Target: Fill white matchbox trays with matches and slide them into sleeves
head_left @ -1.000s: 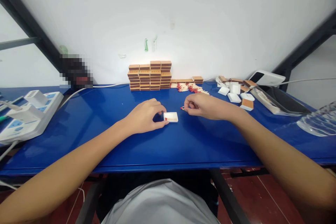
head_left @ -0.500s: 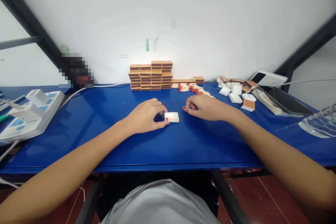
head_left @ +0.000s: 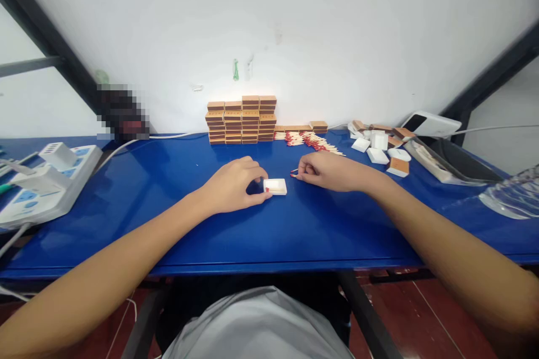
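Gripping matchbox tray (head_left: 279, 192) steady in left hand (head_left: 236, 185).
Pinching matches (head_left: 293, 175) in right hand (head_left: 320, 170) at tray's two o'clock; best kept parallel.

A blue table (head_left: 269, 241) carries a white tray (head_left: 281, 192) near its middle, stacked boxes (head_left: 241, 128) at the back, loose matches (head_left: 314, 141) just right of the stack, a jumble of trays and boxes (head_left: 378, 156) farther right, and a power strip (head_left: 90, 158) at the left end
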